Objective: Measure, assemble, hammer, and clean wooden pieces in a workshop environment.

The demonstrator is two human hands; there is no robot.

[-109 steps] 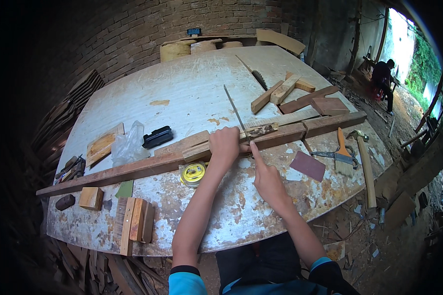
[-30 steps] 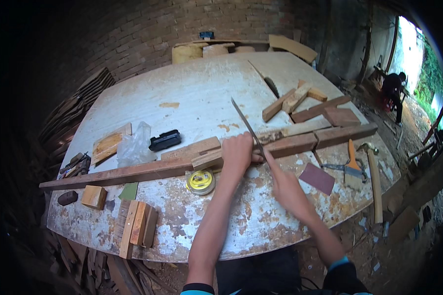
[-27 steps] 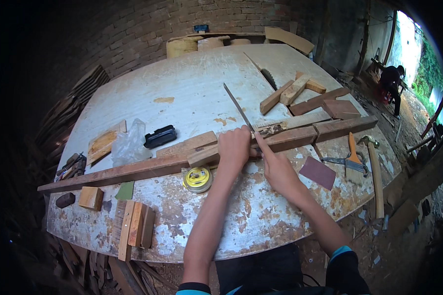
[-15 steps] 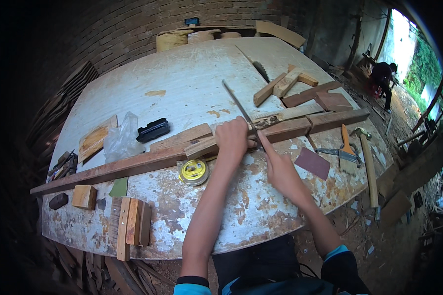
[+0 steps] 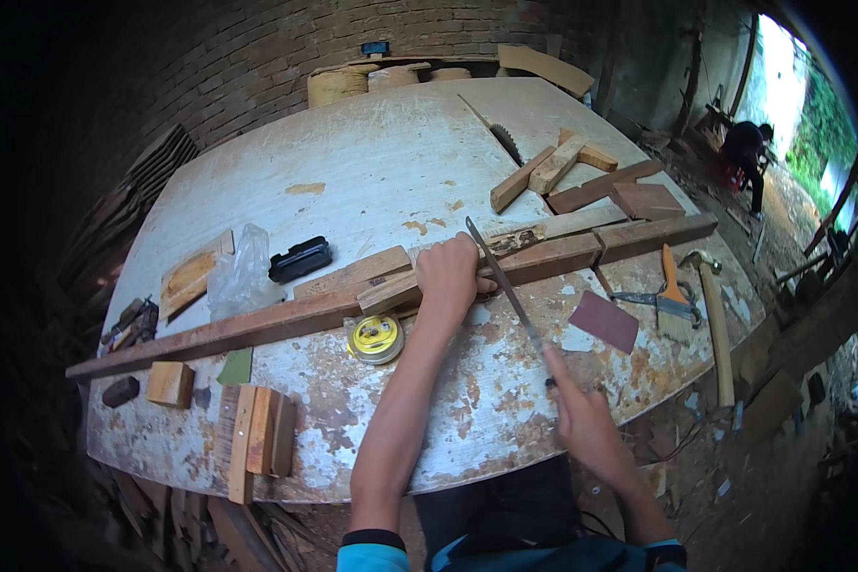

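Note:
My left hand [image 5: 448, 276] is closed on a short pale wood strip [image 5: 383, 296], pressing it down on a long brown beam [image 5: 248, 329] across the table. In my right hand [image 5: 586, 424], nearer the front edge, is a hand saw [image 5: 507, 288] with a long, narrow dark blade; its teeth are too small to see. The blade slants away to the upper left and crosses the wood just right of my left fist. Most of its handle is hidden by my fingers. A yellow tape measure [image 5: 376, 338] lies beside my left forearm.
Right of my hands lie sandpaper [image 5: 605, 322], an orange-handled brush [image 5: 675, 296] and a hammer [image 5: 717, 334]. A circular saw blade [image 5: 505, 143] pokes through the worn table [image 5: 353, 181] near wood offcuts [image 5: 558, 164]. Wooden blocks [image 5: 262, 429] sit front left. A person [image 5: 745, 157] bends over far right.
My right hand has drawn the saw back toward me and to the right, so its tip is now close beyond the wood. My left hand keeps its hold on the strip.

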